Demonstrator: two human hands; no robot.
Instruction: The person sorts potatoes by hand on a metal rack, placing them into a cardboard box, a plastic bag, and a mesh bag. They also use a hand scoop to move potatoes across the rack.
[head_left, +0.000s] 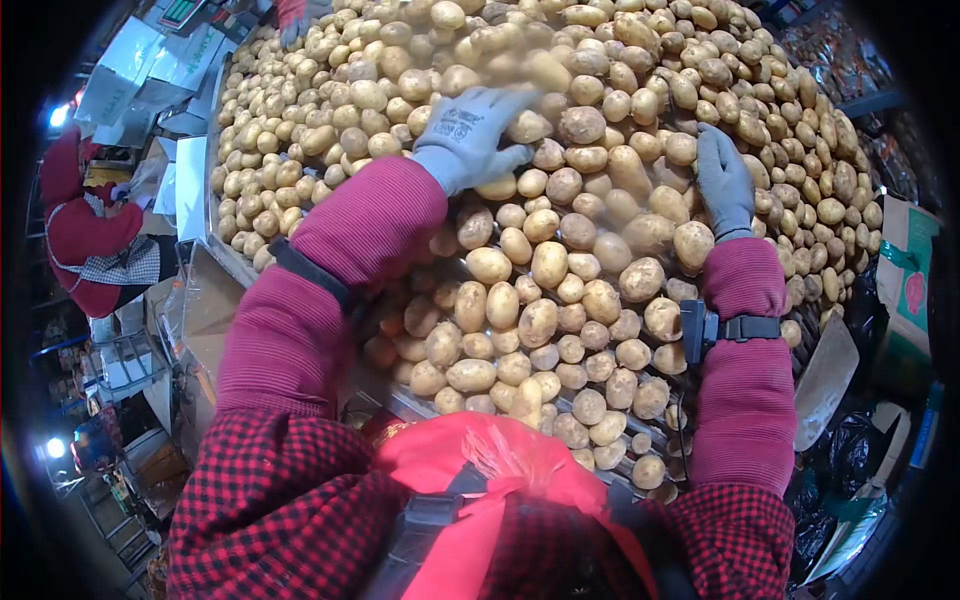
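Observation:
A deep heap of potatoes (pixel 548 265) spreads out in front of me, some smeared by motion. My left hand (pixel 472 135), in a grey glove with dark print, lies over the middle of the heap. Its fingers stretch to the right and its thumb is apart, with one potato (pixel 529 126) in the gap; no grip on it shows. To the right, my right hand (pixel 725 182), also in a grey glove, rests against the potatoes with its fingers stretched away from me. Its thumb is hidden, and I see nothing held in it.
Another person's gloved hand (pixel 293 22) touches the heap's far left edge. A person in a red top (pixel 95 235) is at the left, near white boxes (pixel 120 75). On the right are a cardboard box (pixel 908 265) and black plastic bags (pixel 848 450).

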